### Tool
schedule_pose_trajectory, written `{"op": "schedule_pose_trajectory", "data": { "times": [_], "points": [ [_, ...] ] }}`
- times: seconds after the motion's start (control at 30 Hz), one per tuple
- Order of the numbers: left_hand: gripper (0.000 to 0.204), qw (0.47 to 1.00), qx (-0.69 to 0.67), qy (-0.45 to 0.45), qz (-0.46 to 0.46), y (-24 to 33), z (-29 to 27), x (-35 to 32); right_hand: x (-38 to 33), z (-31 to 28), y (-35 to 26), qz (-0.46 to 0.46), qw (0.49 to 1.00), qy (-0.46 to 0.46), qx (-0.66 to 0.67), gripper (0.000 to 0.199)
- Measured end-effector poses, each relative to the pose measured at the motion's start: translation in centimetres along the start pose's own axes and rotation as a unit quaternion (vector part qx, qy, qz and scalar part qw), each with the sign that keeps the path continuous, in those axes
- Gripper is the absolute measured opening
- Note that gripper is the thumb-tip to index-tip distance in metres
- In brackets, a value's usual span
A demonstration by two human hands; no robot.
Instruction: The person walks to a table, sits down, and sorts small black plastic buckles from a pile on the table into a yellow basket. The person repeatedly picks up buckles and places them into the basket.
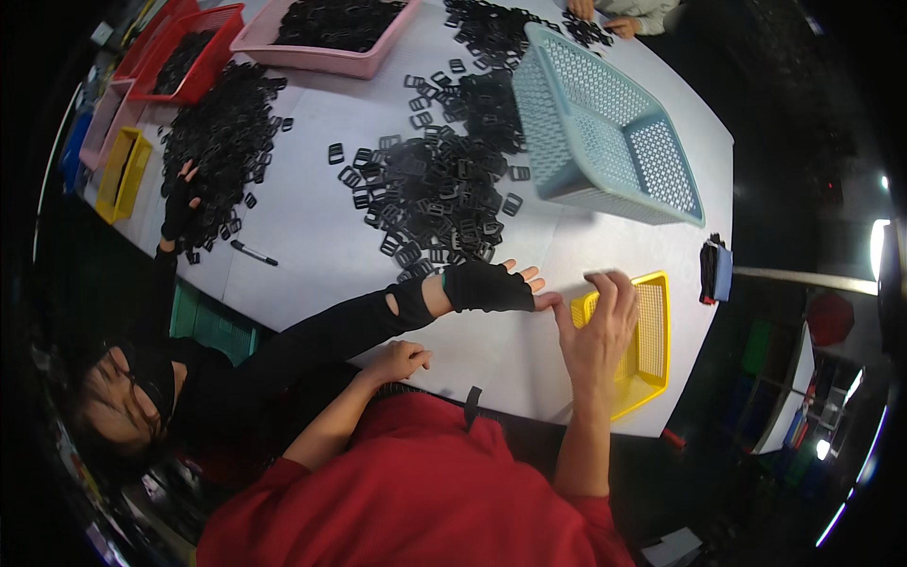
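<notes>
The yellow mesh basket [653,340] stands at the near right of the worktop [312,208], probably set there to be within easy reach of the right hand [602,326]. That hand is partly open, thumb apart from bent fingers, with nothing visible in its grasp; it overlaps the basket in view, and I cannot tell whether it touches it. A co-worker's gloved hand [491,286] reaches in from the left, its thumb touching or just beside the right hand's thumb. The left hand [399,361] lies at the near edge, loosely curled, perhaps only resting; whether it closes on anything cannot be told. Farther out, black strap buckles [439,203] lie heaped mid-worktop, the loose spread likely making single pieces easy to lift. Far right stands a light-blue perforated basket [548,123]; far left, a pink tub [312,61] holds more black pieces
</notes>
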State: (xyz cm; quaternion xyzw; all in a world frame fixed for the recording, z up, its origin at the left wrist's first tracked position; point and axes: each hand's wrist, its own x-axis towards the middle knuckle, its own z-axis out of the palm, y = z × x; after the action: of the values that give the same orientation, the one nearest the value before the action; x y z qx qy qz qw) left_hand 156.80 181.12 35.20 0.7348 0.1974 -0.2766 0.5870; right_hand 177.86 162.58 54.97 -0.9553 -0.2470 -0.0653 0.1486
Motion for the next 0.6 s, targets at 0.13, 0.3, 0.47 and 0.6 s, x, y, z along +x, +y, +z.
{"op": "schedule_pose_trajectory", "data": {
  "times": [0.13, 0.3, 0.47, 0.6],
  "points": [
    [0.035, 0.999, 0.013, 0.001, -0.033, 1.1, -0.5, 1.7, 5.4, 4.4, 3.6, -0.009, 0.998, 0.044, -0.048, 0.089],
    [0.035, 0.998, 0.035, 0.022, -0.048, -0.8, -0.6, 1.7, 15.1, 7.6, 13.8, 0.120, 0.991, 0.041, -0.047, 0.104],
    [0.026, 0.995, -0.023, 0.037, -0.085, 0.9, -1.0, 1.8, 19.7, 12.4, 21.1, 0.224, 0.965, -0.121, -0.067, 0.074],
    [0.018, 0.992, -0.039, 0.118, -0.025, -0.4, -0.5, 2.3, 18.5, 11.4, 24.8, 0.172, 0.966, -0.156, -0.114, 0.051]
  ]
}}
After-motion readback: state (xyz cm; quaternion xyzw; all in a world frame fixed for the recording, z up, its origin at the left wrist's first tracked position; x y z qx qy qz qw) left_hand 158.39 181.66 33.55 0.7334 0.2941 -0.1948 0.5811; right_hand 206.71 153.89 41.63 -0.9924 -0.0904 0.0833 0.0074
